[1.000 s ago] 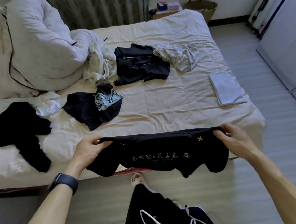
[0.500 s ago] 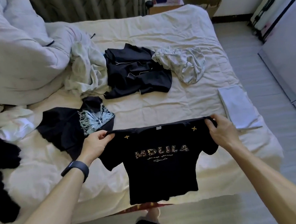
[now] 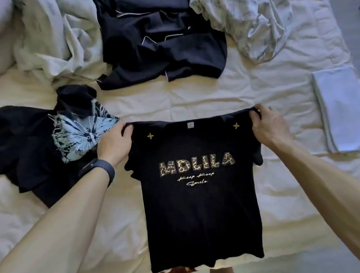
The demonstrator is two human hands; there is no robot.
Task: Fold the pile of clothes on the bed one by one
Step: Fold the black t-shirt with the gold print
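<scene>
Black T-shirt (image 3: 199, 200) held at the shoulders, left hand (image 3: 115, 143) and right hand (image 3: 269, 125) pinching fabric, fingertips hidden underneath, hem overhanging bed (image 3: 280, 203).

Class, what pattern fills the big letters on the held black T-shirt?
Leopard print, gold and black, on the T-shirt; head view.

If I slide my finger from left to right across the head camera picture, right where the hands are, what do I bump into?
black butterfly-print shirt → left hand → black MDLILA T-shirt → right hand → folded white cloth
</scene>
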